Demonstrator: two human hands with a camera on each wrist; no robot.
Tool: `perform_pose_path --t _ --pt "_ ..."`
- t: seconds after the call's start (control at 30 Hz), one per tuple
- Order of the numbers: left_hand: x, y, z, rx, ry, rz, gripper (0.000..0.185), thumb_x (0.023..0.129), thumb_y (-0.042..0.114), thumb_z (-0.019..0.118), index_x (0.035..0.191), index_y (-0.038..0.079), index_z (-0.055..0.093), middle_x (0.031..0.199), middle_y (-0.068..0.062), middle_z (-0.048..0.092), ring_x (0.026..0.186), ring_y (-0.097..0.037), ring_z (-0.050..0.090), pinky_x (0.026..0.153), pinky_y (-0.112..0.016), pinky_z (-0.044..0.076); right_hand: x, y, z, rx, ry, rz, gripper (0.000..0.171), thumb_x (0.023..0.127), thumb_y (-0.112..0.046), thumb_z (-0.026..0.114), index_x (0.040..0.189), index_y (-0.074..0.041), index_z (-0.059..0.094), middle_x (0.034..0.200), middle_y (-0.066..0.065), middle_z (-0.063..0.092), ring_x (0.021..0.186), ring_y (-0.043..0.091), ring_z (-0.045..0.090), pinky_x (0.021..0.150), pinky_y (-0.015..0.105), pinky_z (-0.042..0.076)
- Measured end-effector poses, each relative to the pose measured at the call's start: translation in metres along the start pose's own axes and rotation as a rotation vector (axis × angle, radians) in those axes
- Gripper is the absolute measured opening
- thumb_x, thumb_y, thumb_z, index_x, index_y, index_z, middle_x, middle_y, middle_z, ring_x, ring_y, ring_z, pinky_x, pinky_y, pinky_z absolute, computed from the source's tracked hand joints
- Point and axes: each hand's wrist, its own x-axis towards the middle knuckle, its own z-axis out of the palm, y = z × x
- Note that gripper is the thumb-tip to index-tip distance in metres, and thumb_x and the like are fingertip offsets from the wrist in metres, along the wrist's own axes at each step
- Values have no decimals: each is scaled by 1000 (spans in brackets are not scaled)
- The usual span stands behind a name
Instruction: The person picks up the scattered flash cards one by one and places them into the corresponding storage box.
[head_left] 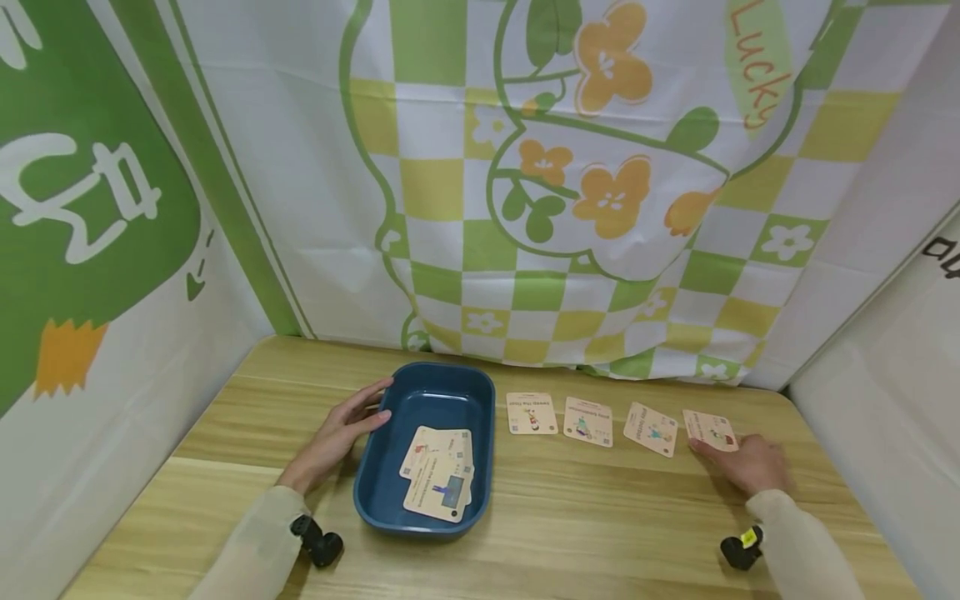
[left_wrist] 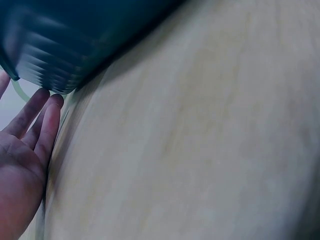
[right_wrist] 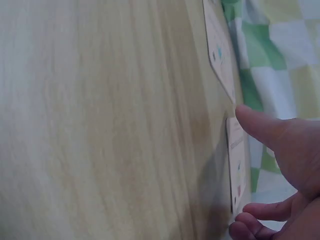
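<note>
A dark blue rectangular tray (head_left: 365, 492) stands on the table, holding several overlapping picture cards (head_left: 441, 492). My left hand (head_left: 337, 437) is at its left side, thumb and fingertips at the rim; in the left wrist view, extended fingers (left_wrist: 48, 131) touch the outer wall. Right of the tray, several cards lie in a row: a first card (head_left: 532, 414), a second card (head_left: 588, 422) and a tilted third card (head_left: 651, 430). My right hand (head_left: 753, 465) is at the rightmost card (head_left: 710, 430), thumb and fingers spread about its two ends. Whether they press its edges is unclear.
The light wooden table (head_left: 600, 533) ends at a hanging cloth (head_left: 487, 292) with green and yellow checks behind the cards. White panels enclose the left and right sides. A small black camera sits on each wrist.
</note>
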Motion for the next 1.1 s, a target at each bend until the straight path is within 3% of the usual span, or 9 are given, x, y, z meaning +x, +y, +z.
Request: perform_pose_path --t 0.07,0.23,0.47,0.6,0.8,0.97,1.1 --pt "0 0 0 0 1 -2 60 102 30 63 157 20 41 160 -16 34 146 -42 29 116 -65 20 0 0 0 -14 -4 31 79 79 -76 67 81 1 53 84 23 50 75 32 47 57 41 41" --pt "0 2 1 -2 8 -9 60 102 29 63 157 20 41 161 -14 33 147 -42 28 116 -65 20 2 1 2 -18 7 86 93 78 -74 69 108 13 56 104 39 47 90 45 48 69 57 43" --pt "-2 5 1 -9 1 -14 60 103 28 62 157 18 40 161 -16 32 147 -43 27 116 -65 19 9 8 -2 -23 -22 67 100 77 -72 72 121 17 56 111 40 55 93 45 53 69 52 46" --pt "-2 6 1 -13 2 -15 60 102 28 62 157 17 40 161 -16 32 147 -43 27 116 -66 19 14 10 -6 -16 -58 51 98 77 -65 76 115 23 56 108 40 57 93 44 52 70 45 46" --pt "-3 6 1 -13 6 -18 61 102 28 63 157 17 40 160 -16 33 146 -43 28 116 -66 20 18 11 -9 -24 -127 34 92 77 -58 79 105 26 51 100 36 56 91 46 46 77 46 41" --pt "-1 4 0 -2 6 -22 62 102 30 63 158 18 39 160 -17 33 146 -43 28 116 -65 21 18 14 -11 35 -159 38 89 77 -55 81 106 24 52 99 34 57 88 41 49 72 40 44" --pt "0 3 1 -7 7 -25 61 101 30 64 157 20 40 160 -16 34 146 -42 28 116 -66 21 18 18 -12 67 -149 9 75 82 -47 77 101 23 55 97 34 58 81 35 52 65 34 45"
